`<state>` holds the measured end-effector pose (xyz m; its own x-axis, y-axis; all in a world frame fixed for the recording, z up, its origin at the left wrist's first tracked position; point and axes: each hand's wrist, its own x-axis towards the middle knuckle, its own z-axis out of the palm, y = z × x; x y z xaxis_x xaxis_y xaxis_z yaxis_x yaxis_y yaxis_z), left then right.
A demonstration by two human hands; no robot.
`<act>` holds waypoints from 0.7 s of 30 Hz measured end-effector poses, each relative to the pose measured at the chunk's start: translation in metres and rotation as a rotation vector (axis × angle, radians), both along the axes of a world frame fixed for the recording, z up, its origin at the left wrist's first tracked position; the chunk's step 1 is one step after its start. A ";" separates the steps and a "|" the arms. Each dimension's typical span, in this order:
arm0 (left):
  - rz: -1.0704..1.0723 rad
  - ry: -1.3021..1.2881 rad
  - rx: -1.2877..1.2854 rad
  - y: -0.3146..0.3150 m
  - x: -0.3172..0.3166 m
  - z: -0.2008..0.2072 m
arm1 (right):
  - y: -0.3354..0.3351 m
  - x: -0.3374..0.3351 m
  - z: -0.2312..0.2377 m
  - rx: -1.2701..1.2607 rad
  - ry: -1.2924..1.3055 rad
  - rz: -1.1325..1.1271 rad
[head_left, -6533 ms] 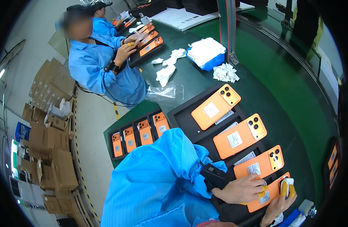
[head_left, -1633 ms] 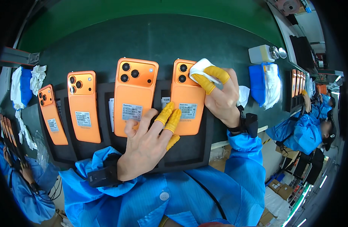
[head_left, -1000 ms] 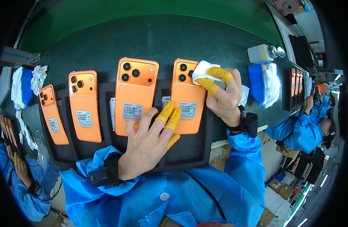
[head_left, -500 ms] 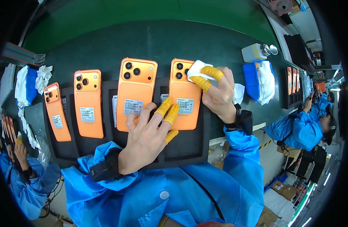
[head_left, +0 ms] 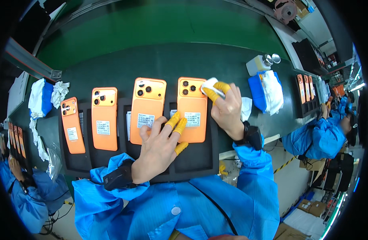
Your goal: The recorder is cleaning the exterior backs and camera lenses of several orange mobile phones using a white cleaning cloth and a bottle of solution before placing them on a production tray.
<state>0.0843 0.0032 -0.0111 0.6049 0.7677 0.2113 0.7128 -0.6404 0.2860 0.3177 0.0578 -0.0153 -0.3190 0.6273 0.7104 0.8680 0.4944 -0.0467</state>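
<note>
An orange phone (head_left: 192, 105) lies back up at the right end of a black tray (head_left: 196, 162), its three lenses at the far end and a white label lower down. Yellow finger cots cover some fingertips of both hands. Fingers of my left hand (head_left: 156, 148) stretch out, their tips on that phone's near left side. At its far right corner my right hand (head_left: 228, 109) pinches a folded white cloth (head_left: 209, 84). To the left lie more orange phones, one (head_left: 148, 106) right beside it, then another (head_left: 104, 114) and a tilted one (head_left: 73, 126).
Blue bins of white cloths stand at the right (head_left: 256, 94) and left (head_left: 47, 99). A dispenser bottle (head_left: 258, 64) with a metal top is behind the right bin. Co-workers in blue sit on both sides, with phone trays beside them.
My right hand has slid the cloth off the lens area to the phone's far right corner. My left hand stays on the phone's near left side. The whole view has shifted slightly.
</note>
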 end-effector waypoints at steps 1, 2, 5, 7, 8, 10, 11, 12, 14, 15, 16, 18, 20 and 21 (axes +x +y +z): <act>-0.008 -0.008 -0.002 0.000 0.001 0.001 | -0.005 -0.001 0.000 -0.034 0.008 0.001; -0.017 -0.019 -0.003 0.001 0.002 0.000 | -0.009 -0.002 0.000 -0.069 0.013 0.000; -0.023 0.006 -0.009 -0.001 0.002 -0.002 | -0.014 -0.009 0.001 -0.080 0.005 0.034; -0.030 0.014 -0.016 -0.001 0.001 0.000 | -0.013 -0.013 0.000 -0.094 -0.012 0.078; -0.035 0.013 -0.010 0.000 0.000 0.001 | -0.012 -0.013 0.002 -0.089 -0.013 0.074; -0.030 0.010 0.031 0.000 0.000 0.002 | -0.010 -0.010 0.007 -0.060 -0.042 0.093; -0.029 0.007 0.035 0.000 -0.002 0.004 | -0.011 -0.007 0.006 -0.056 -0.046 0.093; -0.049 0.003 0.002 0.000 -0.007 0.007 | -0.015 -0.002 0.003 -0.068 -0.052 0.072; -0.083 -0.014 -0.030 -0.002 -0.016 0.017 | -0.022 0.013 0.004 -0.080 -0.073 0.037; -0.116 0.001 -0.040 -0.005 -0.026 0.023 | -0.025 0.022 0.005 -0.066 -0.086 -0.021; -0.153 0.013 -0.046 -0.007 -0.039 0.029 | -0.028 0.030 0.008 -0.049 -0.101 -0.083; -0.242 0.061 -0.243 -0.020 -0.063 0.043 | -0.024 0.051 0.023 0.064 -0.034 -0.208; -0.326 0.092 -0.396 -0.036 -0.080 0.045 | -0.016 0.081 0.037 0.132 -0.087 -0.405; -0.365 0.091 -0.406 -0.042 -0.082 0.039 | -0.005 0.090 0.050 0.181 -0.092 -0.462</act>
<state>0.0025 -0.0390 0.0279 0.8490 0.5138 -0.1234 0.4987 -0.7019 0.5086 0.4076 0.0524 0.0346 -0.1035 0.5870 0.8030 0.9945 0.0502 0.0915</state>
